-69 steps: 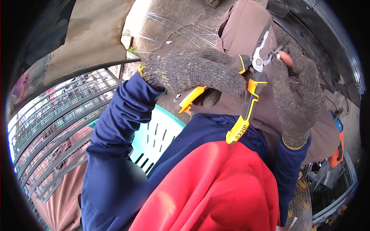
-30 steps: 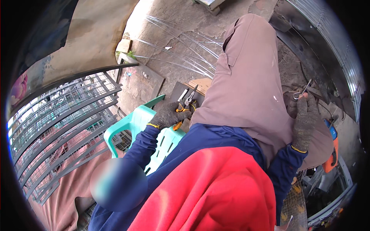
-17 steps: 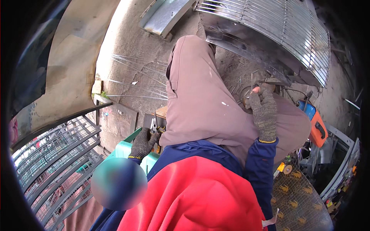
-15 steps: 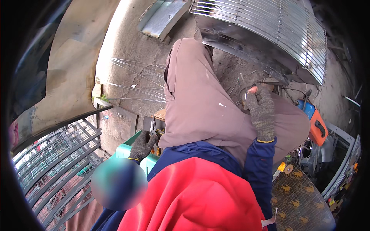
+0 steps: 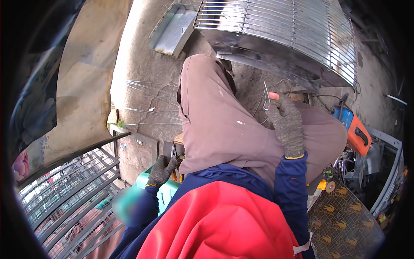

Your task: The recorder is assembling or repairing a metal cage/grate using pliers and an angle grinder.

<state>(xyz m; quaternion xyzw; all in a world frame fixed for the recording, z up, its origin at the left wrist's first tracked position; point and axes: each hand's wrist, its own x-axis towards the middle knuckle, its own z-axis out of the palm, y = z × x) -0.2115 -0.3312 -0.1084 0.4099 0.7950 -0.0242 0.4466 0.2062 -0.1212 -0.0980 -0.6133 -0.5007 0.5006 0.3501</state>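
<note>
My right hand (image 5: 285, 123), in a dark knitted glove with one bare fingertip showing, is above my right thigh. It pinches a thin bent metal wire (image 5: 266, 96) with a hooked lower end. At my left hip my left hand (image 5: 162, 171), gloved alike, is closed round a pair of pliers (image 5: 173, 150). The pliers' grey jaws point up, and a bit of orange handle shows below. Beneath this hand is a green plastic container (image 5: 168, 193), partly hidden by my arm.
A metal box with a wire grill (image 5: 276, 26) stands ahead; a sheet-metal tray (image 5: 174, 30) lies to its left. Long thin rods (image 5: 151, 108) lie on the ground. An orange and blue power tool (image 5: 354, 131) is at the right. A slatted metal rack (image 5: 73, 185) stands left.
My right hand has turned the wire, so more of its bent shape shows above the fingers. My left hand stays on the pliers. The view has shifted slightly.
</note>
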